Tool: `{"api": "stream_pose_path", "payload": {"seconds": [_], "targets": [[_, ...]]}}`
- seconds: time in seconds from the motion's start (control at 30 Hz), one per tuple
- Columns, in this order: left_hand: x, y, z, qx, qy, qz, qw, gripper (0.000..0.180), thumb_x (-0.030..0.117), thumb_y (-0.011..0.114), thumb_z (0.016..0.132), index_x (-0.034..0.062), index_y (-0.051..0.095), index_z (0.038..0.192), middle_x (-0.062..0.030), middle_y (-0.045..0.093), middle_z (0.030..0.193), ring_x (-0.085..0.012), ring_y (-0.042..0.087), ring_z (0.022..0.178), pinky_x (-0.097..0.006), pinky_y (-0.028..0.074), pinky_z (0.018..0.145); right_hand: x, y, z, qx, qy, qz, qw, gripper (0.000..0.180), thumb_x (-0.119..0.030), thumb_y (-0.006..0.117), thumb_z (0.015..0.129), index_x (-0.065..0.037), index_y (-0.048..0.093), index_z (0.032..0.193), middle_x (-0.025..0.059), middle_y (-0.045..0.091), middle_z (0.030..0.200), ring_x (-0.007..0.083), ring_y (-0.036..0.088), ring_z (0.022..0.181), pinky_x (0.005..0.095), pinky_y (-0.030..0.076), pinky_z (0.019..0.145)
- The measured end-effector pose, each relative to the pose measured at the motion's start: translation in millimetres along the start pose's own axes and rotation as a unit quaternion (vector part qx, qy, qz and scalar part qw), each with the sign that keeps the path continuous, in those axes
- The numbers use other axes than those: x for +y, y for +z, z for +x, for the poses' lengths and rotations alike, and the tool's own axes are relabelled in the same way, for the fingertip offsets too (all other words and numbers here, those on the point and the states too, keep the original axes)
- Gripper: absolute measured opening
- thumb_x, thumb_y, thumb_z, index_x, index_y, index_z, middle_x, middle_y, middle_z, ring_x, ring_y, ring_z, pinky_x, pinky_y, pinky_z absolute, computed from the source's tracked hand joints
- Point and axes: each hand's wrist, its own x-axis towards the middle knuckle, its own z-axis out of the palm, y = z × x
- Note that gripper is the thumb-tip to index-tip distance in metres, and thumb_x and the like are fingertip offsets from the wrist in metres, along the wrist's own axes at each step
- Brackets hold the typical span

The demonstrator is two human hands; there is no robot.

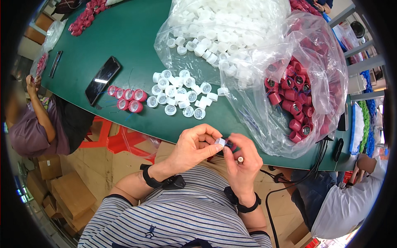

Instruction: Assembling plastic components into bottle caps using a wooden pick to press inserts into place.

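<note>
No legible lettering or numbers. Small dark stitched emblem (151, 231) on the striped grey-and-navy knit shirt (178, 211); carries no readable letters. Tiny pale mark (49, 162) on a brown cardboard box (50, 168), lower left; too small to read. Black rectangular glossy phone (108, 69): bright strip on screen, unreadable.

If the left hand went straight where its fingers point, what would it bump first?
Probably the right hand, just beyond the small white cap pinched by the left hand, though depth is hard to tell.
</note>
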Motion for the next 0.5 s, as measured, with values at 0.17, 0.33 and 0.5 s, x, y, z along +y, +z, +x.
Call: {"api": "stream_pose_path", "payload": {"seconds": [0.17,0.33,0.5], "targets": [[4,3,1,-0.001,-0.008,0.004,1.0,0.023,-0.002,0.065,0.09,-0.0022,0.057,0.112,-0.0059,0.064,0.099,-0.0103,0.063,0.092,-0.025,0.053,0.081,13,-6,-4,-0.006,-0.001,-0.032,0.999,0.026,0.005,0.073,0.076,-0.003,0.067,0.1,0.0121,0.066,0.108,0.0203,0.069,0.071,0.0299,0.055,0.059],[4,6,4,-0.019,-0.015,0.028,0.999,0.025,-0.003,0.065,0.089,-0.002,0.057,0.113,-0.0064,0.064,0.099,-0.0108,0.063,0.092,-0.026,0.053,0.082,15,-6,-5,-0.008,-0.052,-0.041,0.998,0.034,0.005,0.075,0.074,-0.003,0.066,0.106,0.0133,0.065,0.113,0.0188,0.066,0.068,0.0303,0.053,0.059],[-8,5,9,0.023,0.081,0.031,0.996,0.029,0.003,0.069,0.088,-0.0003,0.057,0.114,-0.0037,0.061,0.093,-0.0072,0.06,0.079,-0.022,0.054,0.067,16,-24,-8,0.005,0.146,0.061,0.987,0.028,0.005,0.072,0.077,-0.003,0.071,0.104,0.0133,0.064,0.115,0.0138,0.06,0.062,0.0262,0.048,0.057]]}}
